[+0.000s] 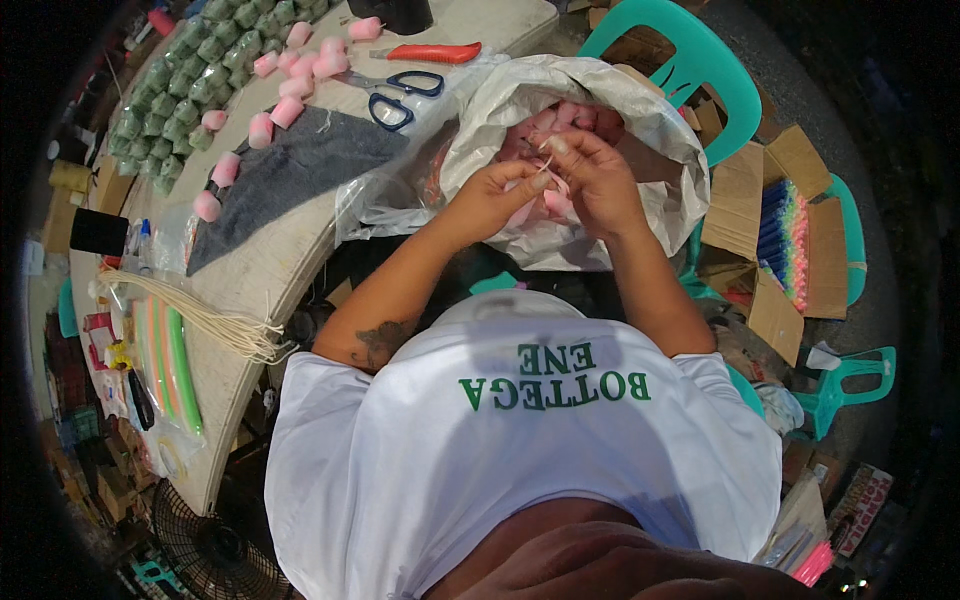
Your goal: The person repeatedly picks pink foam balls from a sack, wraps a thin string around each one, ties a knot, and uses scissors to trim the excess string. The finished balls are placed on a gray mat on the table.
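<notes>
Over the open mouth of a white plastic sack [480, 135], both of my hands are closed in a pinch. Between their fingertips runs a thin pale wick [543, 166]. My left hand [492, 203] holds it from the left, thumb against forefinger. My right hand [600, 188] pinches it slightly farther up. Below them, pink candles [560, 115] lie in the sack, partly covered by my fingers. Whether the wick joins one of these candles, I cannot tell.
Left on the white table [285, 255] are a dark grey cloth [300, 165], loose pink candles [330, 64], wrapped green candles [195, 75], scissors [385, 95], a red-handled cutter [435, 52] and a wick bundle [205, 315]. At right stand a teal chair [725, 75] and an open carton [735, 205].
</notes>
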`<state>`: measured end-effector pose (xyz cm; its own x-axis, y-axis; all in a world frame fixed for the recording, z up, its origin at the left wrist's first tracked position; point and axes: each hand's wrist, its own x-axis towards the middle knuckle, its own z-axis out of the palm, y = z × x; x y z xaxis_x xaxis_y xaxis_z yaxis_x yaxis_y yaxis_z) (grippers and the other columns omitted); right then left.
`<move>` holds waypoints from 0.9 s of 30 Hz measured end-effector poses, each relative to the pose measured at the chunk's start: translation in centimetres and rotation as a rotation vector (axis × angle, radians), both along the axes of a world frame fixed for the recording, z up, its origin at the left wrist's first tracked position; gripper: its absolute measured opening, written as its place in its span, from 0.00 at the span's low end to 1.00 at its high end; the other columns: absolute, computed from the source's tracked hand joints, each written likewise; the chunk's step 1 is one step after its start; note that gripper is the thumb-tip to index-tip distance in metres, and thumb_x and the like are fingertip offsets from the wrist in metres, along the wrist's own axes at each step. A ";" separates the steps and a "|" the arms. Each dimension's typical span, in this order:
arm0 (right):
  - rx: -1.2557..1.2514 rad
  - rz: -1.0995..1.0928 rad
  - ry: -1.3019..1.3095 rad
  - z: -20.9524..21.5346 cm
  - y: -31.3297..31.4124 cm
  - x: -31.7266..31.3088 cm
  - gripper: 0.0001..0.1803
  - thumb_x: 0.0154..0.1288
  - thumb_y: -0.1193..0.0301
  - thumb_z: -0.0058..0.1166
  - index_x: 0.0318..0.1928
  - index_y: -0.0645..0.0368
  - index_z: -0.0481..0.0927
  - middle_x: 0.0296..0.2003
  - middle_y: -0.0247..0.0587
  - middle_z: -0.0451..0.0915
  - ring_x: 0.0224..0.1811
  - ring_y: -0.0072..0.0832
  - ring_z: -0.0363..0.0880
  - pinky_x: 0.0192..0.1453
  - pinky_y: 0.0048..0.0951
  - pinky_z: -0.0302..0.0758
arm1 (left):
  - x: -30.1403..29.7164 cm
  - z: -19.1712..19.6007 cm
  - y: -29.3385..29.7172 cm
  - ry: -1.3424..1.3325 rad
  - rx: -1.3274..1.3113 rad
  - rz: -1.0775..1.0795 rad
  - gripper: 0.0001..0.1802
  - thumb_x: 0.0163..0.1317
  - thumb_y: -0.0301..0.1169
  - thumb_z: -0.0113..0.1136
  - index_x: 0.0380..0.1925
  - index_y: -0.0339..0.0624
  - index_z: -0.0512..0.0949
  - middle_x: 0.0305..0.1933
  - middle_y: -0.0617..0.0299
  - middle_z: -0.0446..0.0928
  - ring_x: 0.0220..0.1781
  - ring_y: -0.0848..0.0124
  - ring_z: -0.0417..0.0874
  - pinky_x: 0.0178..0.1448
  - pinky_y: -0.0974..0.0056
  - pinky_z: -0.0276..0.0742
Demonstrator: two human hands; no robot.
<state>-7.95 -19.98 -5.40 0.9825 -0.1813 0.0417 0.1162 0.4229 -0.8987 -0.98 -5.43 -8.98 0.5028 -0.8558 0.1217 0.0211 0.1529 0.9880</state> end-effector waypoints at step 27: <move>-0.175 0.142 0.177 0.8 -0.9 -0.2 0.13 0.60 0.67 0.54 0.41 0.64 0.78 0.30 0.31 0.78 0.31 0.15 0.72 0.37 0.16 0.68 | 1.2 1.6 -0.6 -0.170 -0.190 0.304 0.11 0.60 0.31 0.55 0.42 0.40 0.75 0.41 0.65 0.68 0.40 0.76 0.71 0.49 0.72 0.66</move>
